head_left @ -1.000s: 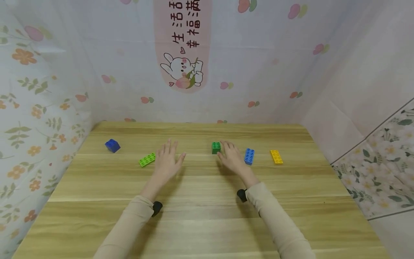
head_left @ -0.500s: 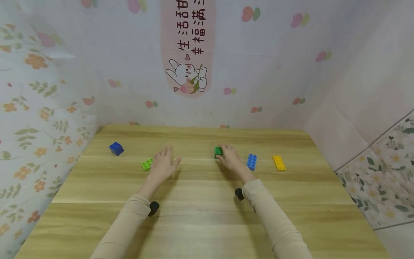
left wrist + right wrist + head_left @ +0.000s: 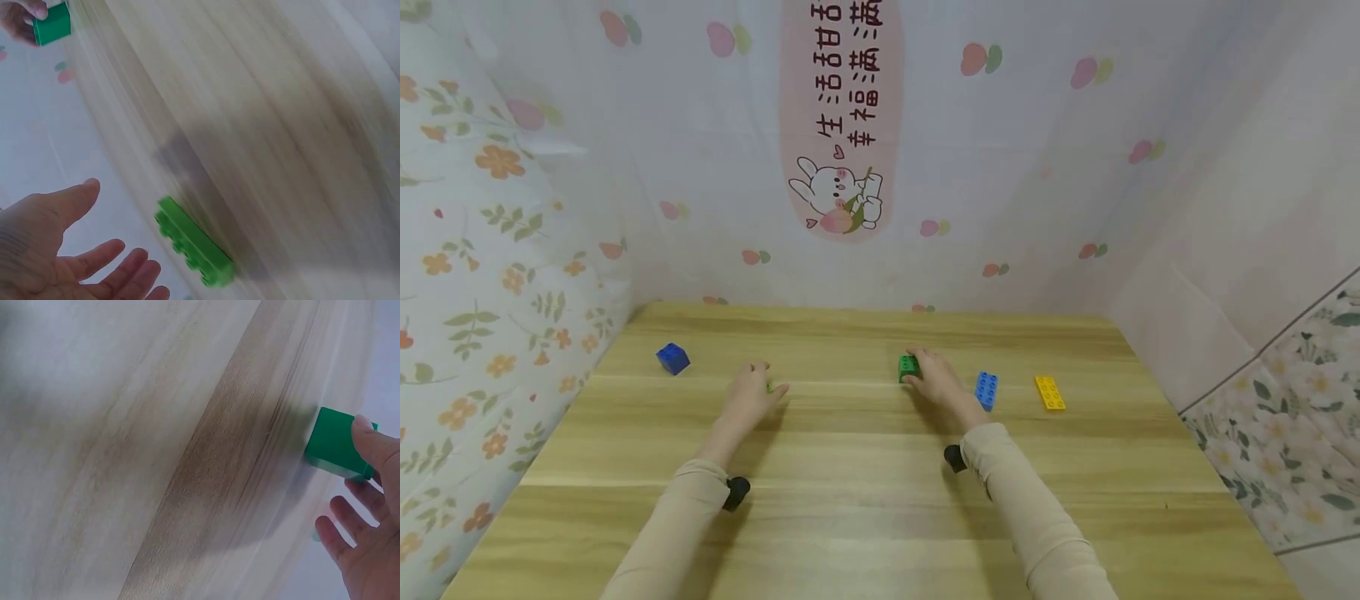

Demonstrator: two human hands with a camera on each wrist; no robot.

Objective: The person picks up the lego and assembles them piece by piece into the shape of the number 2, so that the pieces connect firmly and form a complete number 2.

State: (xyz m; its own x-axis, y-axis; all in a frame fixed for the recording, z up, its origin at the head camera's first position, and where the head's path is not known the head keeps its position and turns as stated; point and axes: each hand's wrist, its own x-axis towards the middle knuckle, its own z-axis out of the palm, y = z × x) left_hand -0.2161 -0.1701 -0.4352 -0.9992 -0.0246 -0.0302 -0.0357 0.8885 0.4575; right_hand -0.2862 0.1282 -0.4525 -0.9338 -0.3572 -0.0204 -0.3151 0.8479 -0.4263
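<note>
My left hand (image 3: 747,400) is over the light green building brick (image 3: 194,244), its fingers relaxed and apart from the brick in the left wrist view. From the head view only a sliver of that brick shows between thumb and fingers. On the right, my right hand (image 3: 942,383) pinches a dark green building brick (image 3: 337,442) between thumb and fingers, while the other fingers spread loosely below. Studs show on top of this brick in the head view, and it stands upright at the wooden table (image 3: 850,500).
A dark blue brick (image 3: 673,358) lies at the far left of the table. To the right of my right hand are a lighter blue brick (image 3: 987,391) and a flat yellow brick (image 3: 1050,392). A patterned curtain (image 3: 722,167) hangs behind the table.
My left hand has moved left over the light green brick, its fingers bending downward. My right hand has taken hold of the dark green brick. The head view has tilted slightly.
</note>
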